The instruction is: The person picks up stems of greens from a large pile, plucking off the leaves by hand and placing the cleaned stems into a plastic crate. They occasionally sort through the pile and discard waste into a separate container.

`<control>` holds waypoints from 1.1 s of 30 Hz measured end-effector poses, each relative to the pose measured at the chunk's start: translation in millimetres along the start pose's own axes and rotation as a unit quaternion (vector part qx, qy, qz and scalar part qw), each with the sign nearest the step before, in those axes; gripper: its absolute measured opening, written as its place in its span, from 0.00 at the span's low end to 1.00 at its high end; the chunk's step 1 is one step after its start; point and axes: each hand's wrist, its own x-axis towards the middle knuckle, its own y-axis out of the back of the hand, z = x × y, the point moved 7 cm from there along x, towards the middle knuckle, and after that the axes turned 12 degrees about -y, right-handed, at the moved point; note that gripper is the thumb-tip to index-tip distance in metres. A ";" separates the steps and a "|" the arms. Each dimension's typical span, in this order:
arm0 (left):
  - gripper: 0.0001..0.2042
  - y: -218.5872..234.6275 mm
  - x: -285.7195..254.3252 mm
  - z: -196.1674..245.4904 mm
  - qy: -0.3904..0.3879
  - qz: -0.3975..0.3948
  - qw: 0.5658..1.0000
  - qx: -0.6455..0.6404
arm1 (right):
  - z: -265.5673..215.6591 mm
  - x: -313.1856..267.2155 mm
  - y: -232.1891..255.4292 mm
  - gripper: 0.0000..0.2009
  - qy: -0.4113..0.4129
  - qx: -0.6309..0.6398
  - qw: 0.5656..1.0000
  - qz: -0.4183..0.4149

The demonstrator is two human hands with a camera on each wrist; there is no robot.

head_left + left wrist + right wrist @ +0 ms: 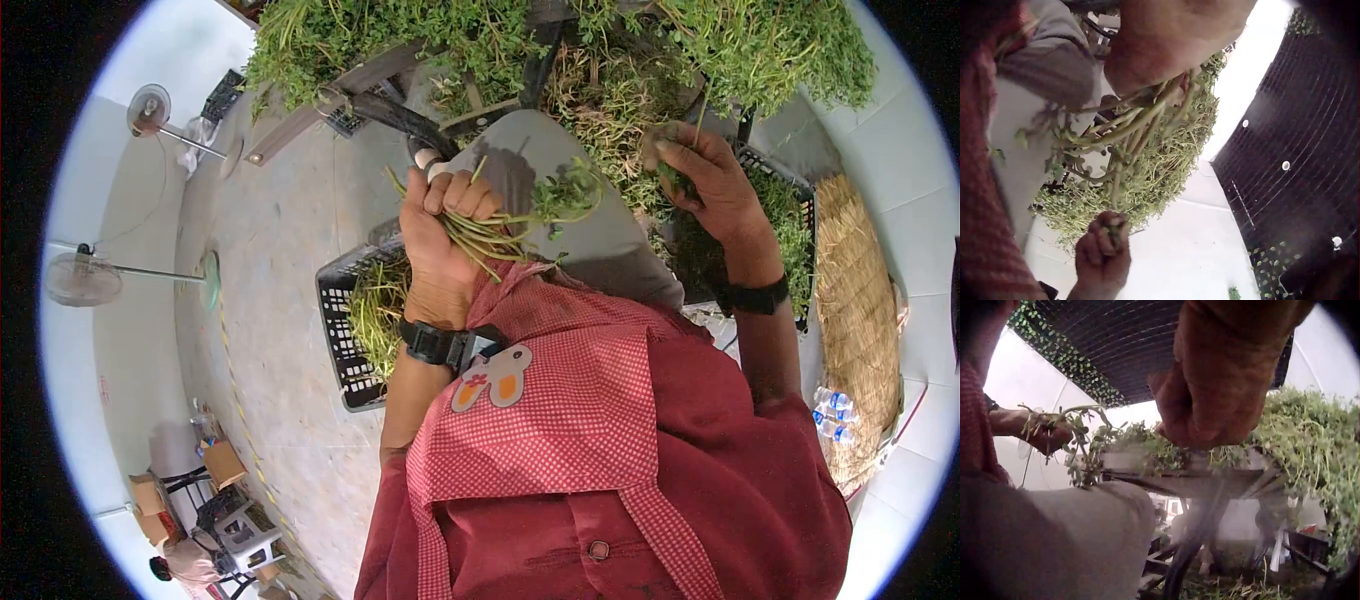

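Note:
My left hand (438, 225) grips a bunch of green leafy stems (478, 238) above my lap, curled fingers wrapped round it. Leafy tips (562, 198) trail out to the right over the grey trouser leg. In the left wrist view the stems (1138, 125) fan out below that hand. Off to the right, my right hand (708, 178) is raised beside the heaped greens, pinching a small green sprig (674, 180) between thumb and fingers. The left wrist view shows that hand (1100, 259) with a bit of green at its fingertips. In the right wrist view its fingertips are hidden.
Leafy greens (390, 45) lie heaped on a table in front. A black crate (335, 335) with stems stands at the left, and greens (790, 215) fill another at the right. Picked-off stalks (600, 110) pile below the table. A rolled straw mat (855, 300) and fans (85, 278) stand farther out.

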 end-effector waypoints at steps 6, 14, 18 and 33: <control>0.27 12.2 -3.6 -1.4 -0.030 0.093 0.987 0.125 | -21.7 -7.5 -79.6 0.12 0.230 -0.254 0.938 -0.049; 0.26 12.4 -3.9 -9.9 0.012 0.019 0.992 0.123 | 20.5 8.7 -107.5 0.15 0.167 -0.341 0.925 -0.015; 0.26 11.3 -6.7 -10.6 0.014 0.019 0.991 0.130 | 25.0 17.4 -103.7 0.15 0.174 -0.442 0.879 0.034; 0.26 1.1 -8.1 -17.8 0.037 -0.001 0.998 0.051 | 16.2 0.9 -74.5 0.11 0.096 -0.282 0.947 -0.118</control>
